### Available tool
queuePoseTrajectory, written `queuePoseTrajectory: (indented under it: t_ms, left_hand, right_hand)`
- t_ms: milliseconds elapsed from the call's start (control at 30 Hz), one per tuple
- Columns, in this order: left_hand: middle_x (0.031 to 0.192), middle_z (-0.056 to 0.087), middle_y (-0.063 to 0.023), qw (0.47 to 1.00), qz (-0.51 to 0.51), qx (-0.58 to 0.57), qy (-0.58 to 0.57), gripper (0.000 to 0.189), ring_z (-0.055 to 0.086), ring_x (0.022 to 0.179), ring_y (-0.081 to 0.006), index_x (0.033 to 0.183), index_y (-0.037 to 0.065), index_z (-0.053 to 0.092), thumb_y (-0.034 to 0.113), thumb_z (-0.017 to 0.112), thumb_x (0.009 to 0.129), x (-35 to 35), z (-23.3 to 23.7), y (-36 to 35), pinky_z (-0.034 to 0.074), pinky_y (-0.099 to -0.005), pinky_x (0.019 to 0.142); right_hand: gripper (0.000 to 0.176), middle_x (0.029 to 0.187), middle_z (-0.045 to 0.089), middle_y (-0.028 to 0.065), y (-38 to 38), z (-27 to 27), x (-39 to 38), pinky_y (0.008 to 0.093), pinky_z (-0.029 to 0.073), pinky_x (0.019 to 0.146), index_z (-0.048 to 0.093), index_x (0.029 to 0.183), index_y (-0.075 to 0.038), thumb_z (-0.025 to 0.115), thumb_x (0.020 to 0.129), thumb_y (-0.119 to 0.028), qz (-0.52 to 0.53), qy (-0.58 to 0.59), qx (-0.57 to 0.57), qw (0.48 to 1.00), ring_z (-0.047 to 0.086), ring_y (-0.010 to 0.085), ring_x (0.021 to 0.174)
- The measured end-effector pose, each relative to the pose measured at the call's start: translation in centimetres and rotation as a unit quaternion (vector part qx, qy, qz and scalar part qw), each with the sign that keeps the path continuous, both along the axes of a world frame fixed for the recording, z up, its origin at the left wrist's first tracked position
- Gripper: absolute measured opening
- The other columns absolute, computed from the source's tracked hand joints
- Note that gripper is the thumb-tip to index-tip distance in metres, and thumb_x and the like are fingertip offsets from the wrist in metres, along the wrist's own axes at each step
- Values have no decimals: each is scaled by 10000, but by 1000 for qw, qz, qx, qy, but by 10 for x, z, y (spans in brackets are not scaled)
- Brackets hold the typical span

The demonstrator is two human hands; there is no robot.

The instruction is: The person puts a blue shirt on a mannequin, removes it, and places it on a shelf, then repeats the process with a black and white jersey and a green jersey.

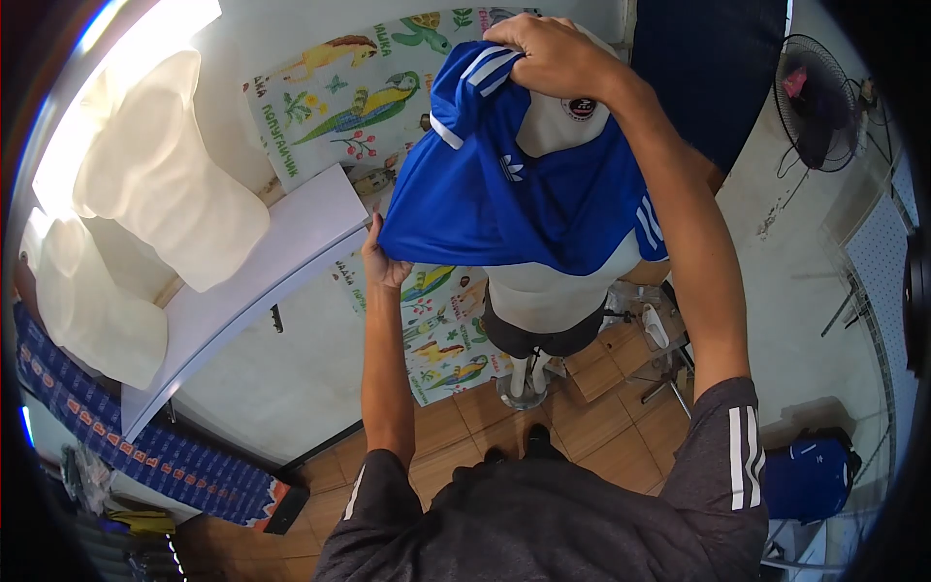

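Observation:
A blue shirt with white stripes and a white logo is spread over the upper part of a white mannequin. The mannequin wears dark shorts. My left hand grips the shirt's lower left corner, its fingers partly behind the cloth. Near the shoulder and striped sleeve, my right hand is closed on the shirt at the top. Part of the mannequin's chest shows through the neck opening, beside a round dark label.
Two white torso forms stand by a white shelf at left. Behind the mannequin hangs a sheet with animal pictures. A fan is at upper right, a blue bag at lower right. Tiles cover the floor.

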State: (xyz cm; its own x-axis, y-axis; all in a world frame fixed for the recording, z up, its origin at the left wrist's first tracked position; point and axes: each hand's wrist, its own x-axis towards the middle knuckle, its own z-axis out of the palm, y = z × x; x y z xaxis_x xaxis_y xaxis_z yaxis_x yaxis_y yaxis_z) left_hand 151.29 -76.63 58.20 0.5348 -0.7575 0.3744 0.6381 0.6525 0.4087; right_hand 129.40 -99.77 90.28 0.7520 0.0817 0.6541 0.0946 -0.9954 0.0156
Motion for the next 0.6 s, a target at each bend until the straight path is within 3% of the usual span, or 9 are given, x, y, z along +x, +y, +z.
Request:
queuePoseTrajectory:
  t_ms: [133,233,300,333,400,467,500,567,600]
  left_hand:
    - [1080,703,-128,990,76,95,72,347,715,898,-243,1151,-3,608,288,451,1043,-17,-14,-22,619,-353,711]
    - [929,691,-64,972,51,197,121,264,680,759,-149,1026,49,622,270,478,1031,-5,-88,-42,571,-227,588]
    - [973,699,-28,966,-26,259,-6,256,685,810,-99,1099,85,619,314,612,984,-32,-112,-48,545,-147,598]
    - [899,657,-12,961,-45,272,19,240,633,745,-88,1057,90,623,318,608,985,-34,-128,-55,512,-151,568]
    - [752,574,19,947,-85,301,70,228,531,616,-67,973,98,632,324,601,986,-40,-156,-64,446,-159,508]
    - [723,506,35,934,-15,354,48,244,462,588,-69,937,103,608,345,631,967,-52,-150,-60,387,-158,500]
    - [726,507,35,924,18,378,49,259,458,589,-65,929,102,601,357,633,964,-65,-127,-50,380,-158,500]
    - [723,504,32,905,112,405,65,345,429,579,-34,926,97,591,439,632,953,-72,-95,-35,346,-158,484]
    - [728,512,29,915,104,387,54,366,428,575,-35,934,100,596,463,635,947,-61,-89,-16,338,-157,481]
  right_hand:
    - [557,1200,678,196,8,5,-6,398,469,1067,655,1247,-20,535,707,-89,5,35,50,998,648,319,1141]
    - [530,1126,713,153,30,20,-19,414,455,1084,685,1202,-36,559,691,-96,-58,138,85,985,655,297,1133]
    - [631,1232,651,186,12,16,-11,428,419,1116,596,1310,-35,660,696,-170,-8,135,9,991,583,315,1232]
    - [704,1285,620,202,12,17,-12,435,401,1132,552,1363,-35,711,699,-207,17,133,-30,991,547,325,1281]
    - [854,1512,331,162,20,43,-32,483,297,1166,329,1491,-67,732,765,-264,3,258,-57,964,321,391,1399]
    - [816,1514,327,154,27,32,-52,473,301,1150,331,1481,-67,734,804,-280,-6,136,-81,987,322,383,1388]
    - [695,1402,468,167,28,0,-57,440,357,1116,446,1408,-51,726,810,-267,-8,-51,-91,995,435,343,1317]
    - [753,1356,535,211,11,-37,-74,418,390,1111,467,1399,-36,763,757,-294,-9,-197,-84,977,485,325,1305]
    - [930,1422,460,242,-14,-46,-93,431,367,1140,374,1463,-38,808,697,-335,-7,-158,-71,985,422,349,1363]
